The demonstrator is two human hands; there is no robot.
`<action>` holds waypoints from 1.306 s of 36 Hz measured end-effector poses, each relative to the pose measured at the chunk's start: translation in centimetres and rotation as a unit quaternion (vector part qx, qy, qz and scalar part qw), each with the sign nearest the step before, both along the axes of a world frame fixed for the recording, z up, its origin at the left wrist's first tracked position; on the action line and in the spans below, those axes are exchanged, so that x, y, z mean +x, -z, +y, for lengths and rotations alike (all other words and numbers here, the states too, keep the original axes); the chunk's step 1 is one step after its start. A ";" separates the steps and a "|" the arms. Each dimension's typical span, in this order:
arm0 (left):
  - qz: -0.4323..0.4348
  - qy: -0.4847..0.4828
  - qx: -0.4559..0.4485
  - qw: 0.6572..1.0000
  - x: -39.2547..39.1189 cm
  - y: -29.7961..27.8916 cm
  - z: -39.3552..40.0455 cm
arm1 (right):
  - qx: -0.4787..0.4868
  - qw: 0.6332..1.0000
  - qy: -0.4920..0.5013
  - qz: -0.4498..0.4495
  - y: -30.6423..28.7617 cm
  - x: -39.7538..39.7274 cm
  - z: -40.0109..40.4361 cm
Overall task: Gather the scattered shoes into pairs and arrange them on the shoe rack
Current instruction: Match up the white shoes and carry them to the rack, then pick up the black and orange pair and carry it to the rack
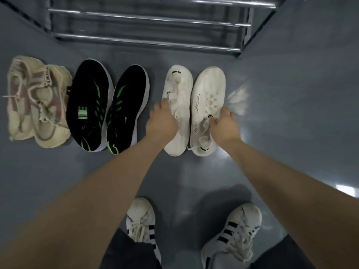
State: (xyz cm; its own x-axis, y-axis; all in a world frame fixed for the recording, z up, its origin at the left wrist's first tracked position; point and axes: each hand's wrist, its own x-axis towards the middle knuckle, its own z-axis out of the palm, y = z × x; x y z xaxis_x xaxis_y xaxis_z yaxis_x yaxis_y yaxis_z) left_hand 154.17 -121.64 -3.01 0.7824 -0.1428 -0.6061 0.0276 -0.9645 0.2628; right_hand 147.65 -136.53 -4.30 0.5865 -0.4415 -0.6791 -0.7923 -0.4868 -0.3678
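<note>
Three pairs of shoes lie in a row on the grey floor below the metal shoe rack (147,42). A beige pair (37,101) is at the left, one shoe lying over the other. A black pair with green stripes (104,105) is in the middle. A white pair sits at the right, its two shoes pointing opposite ways. My left hand (162,121) grips the left white shoe (178,88) at its opening. My right hand (223,125) grips the right white shoe (208,90) by its laces and collar.
The rack's chrome bars run across the top of the view, with a frame post (258,22) at the right. My own feet in white sneakers with black stripes (231,232) stand at the bottom. Bare grey floor lies between them and the row.
</note>
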 end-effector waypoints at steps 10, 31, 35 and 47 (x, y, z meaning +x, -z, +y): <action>0.001 0.026 -0.067 0.997 -1.8 -11.8 -0.3 | -0.001 0.998 -0.008 -0.058 -11.6 -2.2 -0.6; 0.062 0.059 -0.169 0.982 -3.0 -43.9 -7.0 | 0.027 0.987 0.107 -0.120 -42.5 -5.6 -6.8; 0.059 0.040 -0.221 0.973 -4.2 -50.1 -9.6 | 0.024 0.980 0.114 -0.163 -49.2 -6.7 -9.0; 0.061 0.189 -0.267 0.943 -5.6 -60.8 -15.7 | -0.036 0.960 0.220 -0.167 -61.0 -12.0 -11.0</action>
State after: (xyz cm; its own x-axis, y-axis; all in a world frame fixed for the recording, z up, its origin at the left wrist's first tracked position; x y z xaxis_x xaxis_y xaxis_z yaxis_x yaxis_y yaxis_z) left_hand 148.54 -137.35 57.79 0.5440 -0.7080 -0.4503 -0.2307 -0.6422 0.7310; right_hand 135.64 -147.52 56.69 0.5120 -0.7352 -0.4443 -0.7706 -0.1645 -0.6158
